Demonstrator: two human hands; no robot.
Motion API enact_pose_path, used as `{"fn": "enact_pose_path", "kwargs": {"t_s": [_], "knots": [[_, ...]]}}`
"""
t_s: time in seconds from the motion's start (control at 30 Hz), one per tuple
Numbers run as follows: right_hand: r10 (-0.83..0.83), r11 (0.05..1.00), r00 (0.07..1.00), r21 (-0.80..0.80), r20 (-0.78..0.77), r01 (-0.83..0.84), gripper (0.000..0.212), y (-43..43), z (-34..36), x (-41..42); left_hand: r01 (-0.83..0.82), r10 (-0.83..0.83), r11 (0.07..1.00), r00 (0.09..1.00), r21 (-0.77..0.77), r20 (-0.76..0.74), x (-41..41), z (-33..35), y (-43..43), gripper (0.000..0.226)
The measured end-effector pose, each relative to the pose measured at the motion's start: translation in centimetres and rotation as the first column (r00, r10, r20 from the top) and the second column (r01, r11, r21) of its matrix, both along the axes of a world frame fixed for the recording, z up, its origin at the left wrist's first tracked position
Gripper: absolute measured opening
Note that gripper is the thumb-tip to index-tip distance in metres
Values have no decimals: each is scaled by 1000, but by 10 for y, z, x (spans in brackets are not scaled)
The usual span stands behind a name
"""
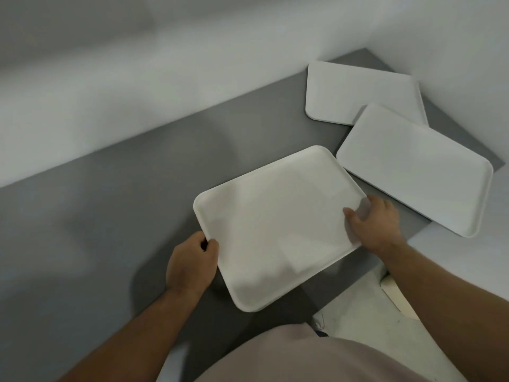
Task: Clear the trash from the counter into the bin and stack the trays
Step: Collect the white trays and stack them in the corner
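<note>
A white tray [275, 224] is held over the grey counter [110, 216] near its front edge. My left hand [190, 266] grips the tray's left rim, thumb on top. My right hand [374, 224] grips its right rim. A second white tray [418, 169] lies to the right, sticking out past the counter's edge. A third white tray [358, 92] lies in the far corner, partly under the second one. No trash and no bin show in view.
White walls [165, 78] bound the counter at the back and right. The counter's front edge runs diagonally at lower right, with pale floor [371, 312] and a cream object [396, 296] below it.
</note>
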State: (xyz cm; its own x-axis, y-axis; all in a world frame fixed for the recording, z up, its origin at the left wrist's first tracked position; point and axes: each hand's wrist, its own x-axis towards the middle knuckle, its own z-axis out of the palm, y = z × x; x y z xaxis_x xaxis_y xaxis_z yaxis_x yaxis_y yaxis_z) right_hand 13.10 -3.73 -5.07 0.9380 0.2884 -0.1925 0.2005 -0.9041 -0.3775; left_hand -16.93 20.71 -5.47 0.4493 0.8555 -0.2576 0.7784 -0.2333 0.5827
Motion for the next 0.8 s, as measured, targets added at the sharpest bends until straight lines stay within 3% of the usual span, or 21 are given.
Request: {"fn": "enact_pose_path", "kwargs": {"t_s": [0.23, 0.47, 0.67, 0.8], "knots": [[-18, 998, 999, 57, -39, 20, 41, 10, 1, 10, 34, -34, 999, 998, 0, -54, 3, -1, 4, 25], [76, 986, 992, 158, -106, -58, 65, 21, 17, 29, 29, -36, 997, 994, -71, -98, 15, 3, 26, 16], [27, 992, 999, 126, -30, -23, 46, 23, 10, 35, 104, -113, 993, 962, -50, -248, 25, 7, 41, 31], [24, 991, 1000, 131, 2, -24, 36, 22, 11, 36, 112, -119, 993, 959, -42, -256, 28, 9, 41, 35]]}}
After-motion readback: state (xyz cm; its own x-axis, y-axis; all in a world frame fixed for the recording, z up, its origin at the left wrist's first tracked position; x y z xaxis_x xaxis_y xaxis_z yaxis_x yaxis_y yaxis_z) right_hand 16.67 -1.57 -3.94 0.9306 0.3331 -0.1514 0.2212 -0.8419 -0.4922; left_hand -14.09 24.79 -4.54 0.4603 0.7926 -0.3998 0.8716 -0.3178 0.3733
